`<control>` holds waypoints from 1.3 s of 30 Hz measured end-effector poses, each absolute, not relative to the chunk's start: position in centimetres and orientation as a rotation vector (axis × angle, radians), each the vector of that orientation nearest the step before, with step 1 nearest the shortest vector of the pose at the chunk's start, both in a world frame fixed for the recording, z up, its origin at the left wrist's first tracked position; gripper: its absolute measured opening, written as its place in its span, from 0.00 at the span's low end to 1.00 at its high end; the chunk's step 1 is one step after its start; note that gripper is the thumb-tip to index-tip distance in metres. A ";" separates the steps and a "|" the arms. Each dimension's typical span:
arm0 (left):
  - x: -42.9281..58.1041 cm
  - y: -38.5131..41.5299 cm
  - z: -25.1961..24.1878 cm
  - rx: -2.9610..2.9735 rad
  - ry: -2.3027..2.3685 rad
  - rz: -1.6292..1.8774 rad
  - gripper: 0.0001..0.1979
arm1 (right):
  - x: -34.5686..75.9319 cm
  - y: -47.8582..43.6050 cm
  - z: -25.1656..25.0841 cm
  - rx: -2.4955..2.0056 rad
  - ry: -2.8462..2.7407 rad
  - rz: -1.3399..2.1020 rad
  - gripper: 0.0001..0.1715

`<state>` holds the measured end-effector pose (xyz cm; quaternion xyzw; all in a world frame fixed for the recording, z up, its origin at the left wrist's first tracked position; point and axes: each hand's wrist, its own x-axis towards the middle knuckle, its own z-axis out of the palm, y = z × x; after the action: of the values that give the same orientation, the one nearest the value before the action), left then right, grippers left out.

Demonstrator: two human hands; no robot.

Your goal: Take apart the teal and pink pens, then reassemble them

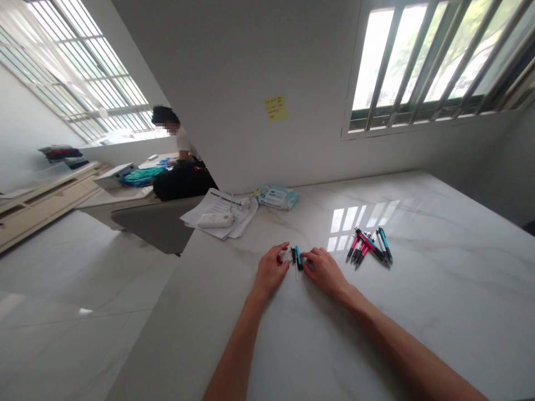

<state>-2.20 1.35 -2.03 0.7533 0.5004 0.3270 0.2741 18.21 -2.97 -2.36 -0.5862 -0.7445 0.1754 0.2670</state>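
Note:
Parts of a pen lie side by side on the marble-patterned table between my two hands. They are a blue pen barrel (pixel 298 256) with a black lower end, a short black piece (pixel 293 255) and a thin pale refill (pixel 296 273). My left hand (pixel 272 268) rests just left of them, thumb and forefinger apart, holding nothing. On the other side, my right hand (pixel 321 268) has its fingertips at the blue barrel's edge, fingers apart; whether they touch it is hard to tell. Further right is a loose pile of pens (pixel 368 248) in pink, blue, white and black.
At the table's back left are papers (pixel 240 223) with a white device (pixel 215 220) on top, beside a wet-wipes pack (pixel 276 197). A yellow note (pixel 276 107) sticks to the wall. Beyond a grey chair back (pixel 154 223), another person (pixel 184 142) sits at a desk.

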 end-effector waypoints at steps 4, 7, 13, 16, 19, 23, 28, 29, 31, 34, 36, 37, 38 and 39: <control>-3.2 0.9 -1.1 2.089 1.181 0.760 0.39 | 18.8 -3.0 -2.4 -1.492 -1.987 0.537 0.24; -3.6 0.6 -0.4 2.101 1.113 0.714 0.44 | 19.3 -3.0 -2.3 -1.372 -2.008 0.590 0.27; -3.3 0.4 0.1 2.113 1.074 0.639 0.50 | 19.6 -2.9 -2.1 -1.292 -2.071 0.600 0.25; -3.0 0.3 0.1 2.122 1.066 0.626 0.50 | 19.6 -2.9 -2.2 -1.292 -2.084 0.590 0.23; -2.9 0.3 -0.1 2.131 1.058 0.642 0.49 | 19.6 -2.9 -2.3 -1.296 -2.093 0.588 0.23; -2.9 0.4 -0.4 2.153 1.032 0.674 0.47 | 19.7 -2.9 -2.3 -1.294 -2.094 0.586 0.23; -2.8 0.5 -0.5 2.161 1.039 0.691 0.45 | 19.7 -2.9 -2.5 -1.286 -2.096 0.584 0.22; -2.8 0.5 -0.6 2.163 1.044 0.694 0.45 | 19.7 -2.9 -2.5 -1.284 -2.101 0.580 0.22; -2.8 0.5 -0.6 2.175 1.050 0.700 0.44 | 19.7 -2.9 -2.5 -1.281 -2.106 0.573 0.21; -2.7 0.6 -0.7 2.194 1.057 0.709 0.44 | 19.6 -2.9 -2.5 -1.281 -2.100 0.570 0.20; -2.7 0.7 -0.8 2.202 1.062 0.712 0.44 | 19.7 -2.9 -2.5 -1.281 -2.095 0.570 0.20; -2.7 0.7 -0.8 2.205 1.065 0.713 0.44 | 19.7 -2.9 -2.5 -1.281 -2.093 0.572 0.20; -2.7 0.7 -0.9 2.209 1.066 0.714 0.44 | 19.6 -2.9 -2.5 -1.279 -2.092 0.575 0.21; -2.7 0.7 -0.9 2.215 1.066 0.715 0.44 | 19.6 -2.8 -2.5 -1.278 -2.091 0.577 0.21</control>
<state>-2.72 0.72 -0.85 0.8289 0.3988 0.2675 0.2868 19.64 -2.85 -2.54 -0.4831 -0.7904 0.2183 0.3071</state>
